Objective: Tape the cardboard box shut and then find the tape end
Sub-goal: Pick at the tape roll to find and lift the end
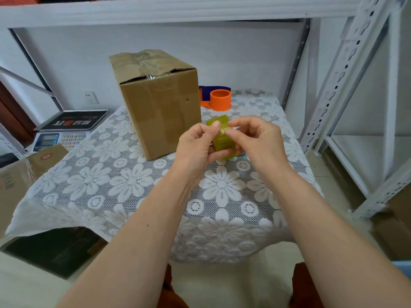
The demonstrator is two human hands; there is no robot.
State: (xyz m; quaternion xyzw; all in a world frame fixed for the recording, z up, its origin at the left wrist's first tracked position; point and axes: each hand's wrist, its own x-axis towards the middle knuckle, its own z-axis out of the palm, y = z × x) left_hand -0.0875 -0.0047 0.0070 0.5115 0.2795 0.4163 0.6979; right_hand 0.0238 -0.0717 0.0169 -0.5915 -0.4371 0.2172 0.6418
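Note:
A brown cardboard box stands upright on the table, its top flaps covered with clear tape. In front of its right side I hold a yellowish-green tape roll above the tablecloth. My left hand grips the roll from the left, thumb on its top edge. My right hand holds it from the right, with fingertips pinched on the roll's outer surface near the top. The far side of the roll is hidden by my fingers.
A white floral lace cloth covers the table. An orange tape dispenser sits behind the box. A scale with keypad and another cardboard box are at left. White metal shelving stands at right.

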